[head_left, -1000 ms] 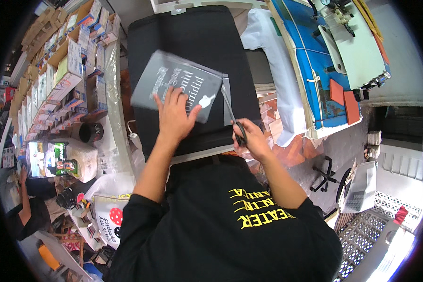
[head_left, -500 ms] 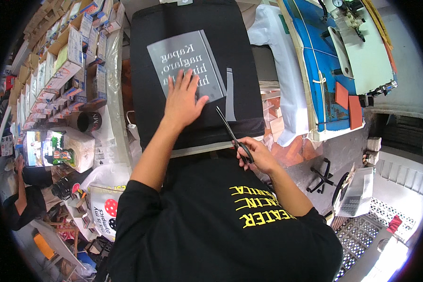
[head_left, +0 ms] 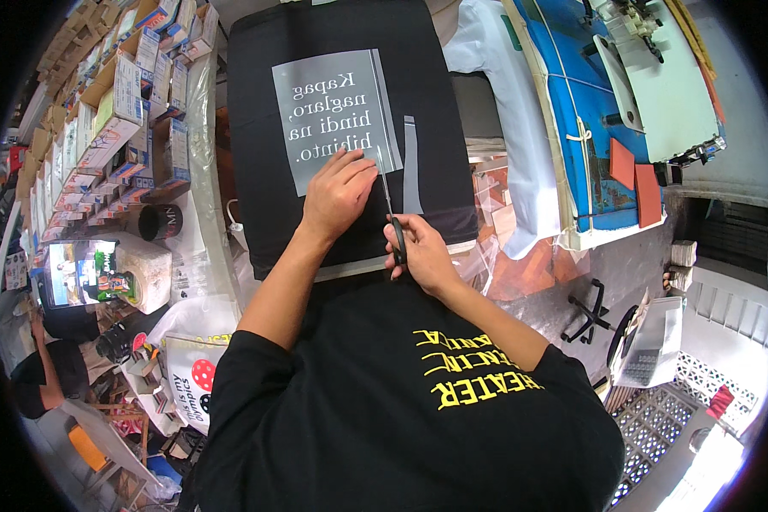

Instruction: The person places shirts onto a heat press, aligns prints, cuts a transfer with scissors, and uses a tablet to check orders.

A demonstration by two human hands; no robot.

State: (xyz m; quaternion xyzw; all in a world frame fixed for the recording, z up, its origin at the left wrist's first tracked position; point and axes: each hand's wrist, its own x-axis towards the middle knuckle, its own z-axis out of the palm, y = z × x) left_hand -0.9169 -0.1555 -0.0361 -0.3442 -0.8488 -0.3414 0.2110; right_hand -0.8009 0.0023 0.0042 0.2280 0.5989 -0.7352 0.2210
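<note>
A grey film sheet [head_left: 327, 72] with mirrored white lettering lies on a black padded board [head_left: 264, 230]. Over its lower edge my left hand [head_left: 340, 192] is closed, fingers together and thumb hidden, gripping the film there. My right hand [head_left: 422, 252] holds black-handled scissors [head_left: 386, 198], blades pointing away from me and meeting the sheet's lower edge close to my left fingertips. How far apart the blades are is hard to see. A narrow grey strip of film [head_left: 411, 166] rests on the board, to the right of the sheet and apart from it.
White cloth [head_left: 520, 171] hangs right of the board, beside a blue-topped table [head_left: 576, 102] with reddish blocks [head_left: 648, 196]. Stacked cartons [head_left: 115, 107] and a lit screen [head_left: 77, 271] stand left. Another person's arm [head_left: 47, 367] shows at far left.
My left hand has gone from lying spread on the film to closing at its lower edge. The sheet has turned straighter. My right hand brought the scissors left and forward to the film.
</note>
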